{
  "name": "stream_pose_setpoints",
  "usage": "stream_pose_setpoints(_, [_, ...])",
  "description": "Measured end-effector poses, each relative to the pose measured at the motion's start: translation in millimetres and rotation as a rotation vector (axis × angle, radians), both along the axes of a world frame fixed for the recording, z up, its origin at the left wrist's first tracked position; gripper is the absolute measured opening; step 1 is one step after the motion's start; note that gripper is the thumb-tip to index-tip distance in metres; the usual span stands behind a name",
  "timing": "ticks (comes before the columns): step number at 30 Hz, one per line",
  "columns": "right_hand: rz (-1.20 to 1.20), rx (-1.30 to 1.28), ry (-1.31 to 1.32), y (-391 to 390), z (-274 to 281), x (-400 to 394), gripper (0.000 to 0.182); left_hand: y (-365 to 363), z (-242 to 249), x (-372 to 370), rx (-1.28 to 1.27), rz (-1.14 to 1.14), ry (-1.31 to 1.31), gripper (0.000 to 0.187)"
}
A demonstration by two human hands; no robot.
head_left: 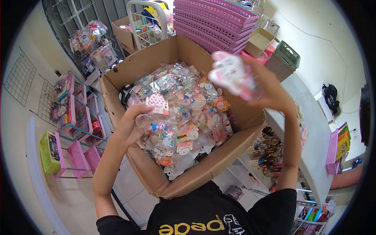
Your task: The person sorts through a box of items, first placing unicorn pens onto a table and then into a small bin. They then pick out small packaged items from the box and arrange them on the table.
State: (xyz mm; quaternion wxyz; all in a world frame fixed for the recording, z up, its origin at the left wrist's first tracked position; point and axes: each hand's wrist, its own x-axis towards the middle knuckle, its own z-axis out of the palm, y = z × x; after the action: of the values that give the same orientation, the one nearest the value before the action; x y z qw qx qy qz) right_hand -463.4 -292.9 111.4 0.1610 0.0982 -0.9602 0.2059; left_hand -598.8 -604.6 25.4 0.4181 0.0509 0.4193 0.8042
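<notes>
My left hand point(135, 122) is closed on a small clear packet whose white header card point(158, 105) is printed with red hearts. It is over the left side of a large open cardboard box point(154, 178). Up at the box's right rim, my right hand point(270, 84) grips a white and pink card packet point(229, 72), smeared by motion. Its print cannot be read. Filling the box is a heap of clear plastic packets point(188, 113) with small colourful trinkets and beads inside. What lies under the top layer is hidden.
Behind the box are stacked pink baskets point(213, 23) and a white metal cart point(147, 27). A pale counter point(313, 156) runs along the right, with a pink basket point(333, 152) on it. Shelves with pink bins point(80, 150) stand at left.
</notes>
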Motion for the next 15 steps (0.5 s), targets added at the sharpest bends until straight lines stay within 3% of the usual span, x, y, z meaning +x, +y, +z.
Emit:
stream_pose_setpoints(4, [-0.324,0.178,-0.257,87.0,-3.0,-2.0,0.084,5.3,12.5,15.5,-0.106,0.035,0.157,0.012])
stream_pose_setpoints(5, [-0.379,0.191,-0.316,102.1,-6.9,-5.4,0.088,7.4,13.2,16.7,-0.251,0.000,0.277,0.013])
stream_pose_setpoints(7, [-0.363,0.184,-0.345,116.7,-13.5,-10.0,0.088,8.5,8.7,12.5,-0.398,-0.030,0.383,0.014])
stream_pose_setpoints(9, [-0.347,0.173,-0.379,126.3,-19.5,-15.4,0.089,8.3,1.4,5.8,-0.552,-0.306,0.727,0.017])
stream_pose_setpoints(11, [-0.330,0.194,-0.392,131.4,-25.0,-20.2,0.091,14.1,0.7,9.9,-0.536,-0.305,0.746,0.020])
stream_pose_setpoints(13, [-0.356,0.215,-0.439,134.3,-30.6,-22.3,0.094,17.8,12.9,11.4,-0.780,-0.429,0.897,0.022])
stream_pose_setpoints(14, [-0.341,0.244,-0.354,138.2,-34.6,-21.5,0.094,19.7,10.5,9.4,-0.784,-0.434,0.883,0.022])
stream_pose_setpoints(15, [-0.324,0.271,-0.266,140.2,-37.4,-21.3,0.094,21.0,8.4,6.9,-0.868,-0.469,1.089,0.019])
